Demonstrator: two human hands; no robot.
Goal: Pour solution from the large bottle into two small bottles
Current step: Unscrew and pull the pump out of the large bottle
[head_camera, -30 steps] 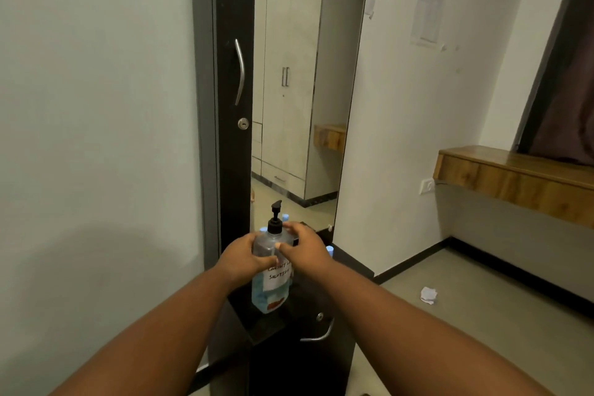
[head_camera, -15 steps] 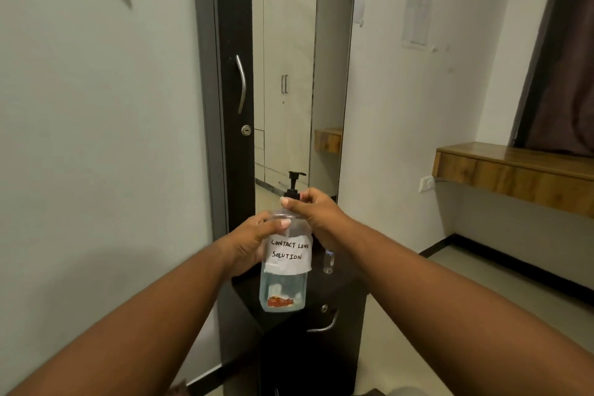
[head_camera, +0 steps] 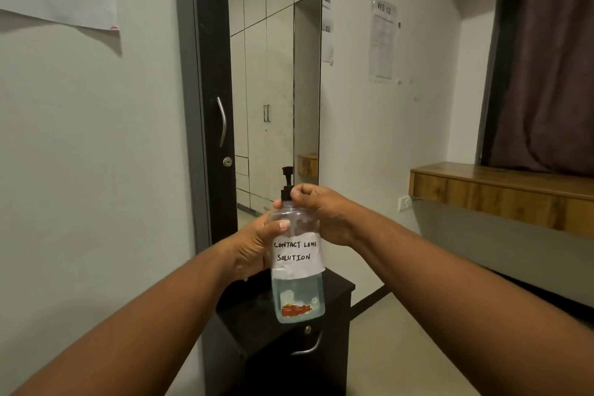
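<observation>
Above glossy black cabinet (head_camera: 337,291), left hand (head_camera: 254,247) grips clear plastic bottle (head_camera: 297,267); right hand (head_camera: 321,212) pinches its pump collar (head_camera: 286,193).

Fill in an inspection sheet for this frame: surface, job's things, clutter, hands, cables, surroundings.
Surface: black cabinet top, partly hidden behind the bottle.
Job's things: large bottle labelled CONTACT LENS SOLUTION, held upright above the cabinet, partly filled; pump cap on; small bottles not seen.
Clutter: nothing seen.
Hands: left hand grips the bottle body; right hand pinches the pump collar.
Cables: nothing seen.
Surroundings: mirror, wooden shelf, wall papers, curtain.
</observation>
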